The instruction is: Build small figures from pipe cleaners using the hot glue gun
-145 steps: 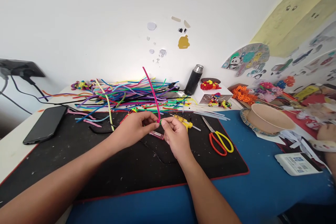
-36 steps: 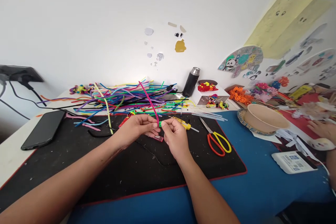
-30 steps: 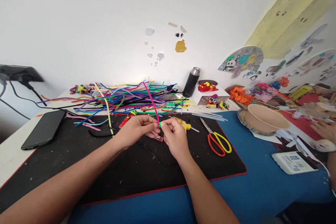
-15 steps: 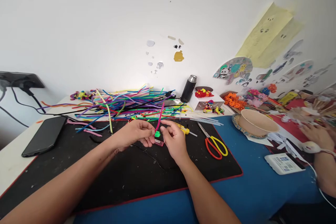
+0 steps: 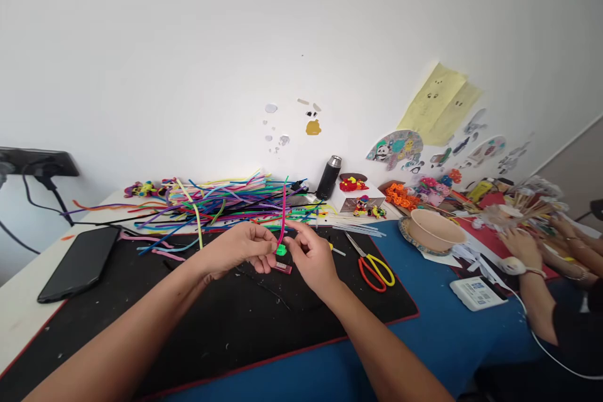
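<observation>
A magenta pipe cleaner (image 5: 283, 220) stands nearly upright between my hands, above the black mat (image 5: 211, 333). The thumb and fingers of my left hand (image 5: 247, 247) pinch its lower end. My right hand (image 5: 313, 257) is beside it, index finger stretched towards the stem and thumb apart from it, the other fingers curled; whether a fingertip touches the stem I cannot tell. Just beyond the fingertips lie a small green object (image 5: 281, 250) and a small dark red item with a pale label (image 5: 283, 269). Scissors (image 5: 373, 267) with red and yellow handles rest to the right.
Many coloured pipe cleaners (image 5: 226, 198) are heaped along the wall. A phone (image 5: 80, 264) lies at the left; a black flask (image 5: 328, 178) stands behind. Rightward are a bowl (image 5: 436, 230), a white device (image 5: 477, 294) and other people's hands (image 5: 521, 248) over craft materials.
The view has tilted up and turned slightly right, bringing more of the people at the right into sight. The pipe cleaner is straighter and more upright; my left hand still pinches it.
</observation>
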`<state>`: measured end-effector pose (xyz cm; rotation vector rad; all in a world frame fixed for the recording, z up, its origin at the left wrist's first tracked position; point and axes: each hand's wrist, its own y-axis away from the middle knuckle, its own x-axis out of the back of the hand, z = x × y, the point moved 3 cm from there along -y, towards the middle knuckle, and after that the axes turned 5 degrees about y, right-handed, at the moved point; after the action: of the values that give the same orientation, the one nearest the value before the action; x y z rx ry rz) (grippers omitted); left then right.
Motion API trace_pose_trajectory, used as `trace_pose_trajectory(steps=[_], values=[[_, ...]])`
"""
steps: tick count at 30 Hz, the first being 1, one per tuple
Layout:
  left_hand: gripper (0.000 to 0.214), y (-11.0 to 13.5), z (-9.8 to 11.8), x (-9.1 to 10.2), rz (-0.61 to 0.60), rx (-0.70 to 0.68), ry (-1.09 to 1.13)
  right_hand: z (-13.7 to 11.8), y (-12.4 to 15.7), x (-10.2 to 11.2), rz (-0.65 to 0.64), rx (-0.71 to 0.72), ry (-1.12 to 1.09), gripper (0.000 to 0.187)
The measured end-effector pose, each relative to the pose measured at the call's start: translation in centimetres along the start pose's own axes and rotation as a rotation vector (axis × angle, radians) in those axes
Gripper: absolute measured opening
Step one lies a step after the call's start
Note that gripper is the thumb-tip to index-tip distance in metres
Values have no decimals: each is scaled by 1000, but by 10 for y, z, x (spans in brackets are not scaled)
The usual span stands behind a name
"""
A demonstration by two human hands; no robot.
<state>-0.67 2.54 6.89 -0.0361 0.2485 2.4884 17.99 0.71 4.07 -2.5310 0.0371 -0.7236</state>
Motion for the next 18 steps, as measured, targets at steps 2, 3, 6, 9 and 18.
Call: trace_pose_trajectory(steps=[2,3,6,9,18], values=[[19,1,2,2,18,2,0,-8,-2,3,24,21,18,33],[20,2,4,3,29,-1,-1,-12,-3,4,34,31,27,33],[20,4,8,6,44,-13,6,-22,-5,7,38,58,65,33],[21,8,12,6,33,-18,9,-29,-8,6,-15,91,137,34],[27,20,24,5,-2,-104,12,-31,-15,-2,-43,103,181,32]])
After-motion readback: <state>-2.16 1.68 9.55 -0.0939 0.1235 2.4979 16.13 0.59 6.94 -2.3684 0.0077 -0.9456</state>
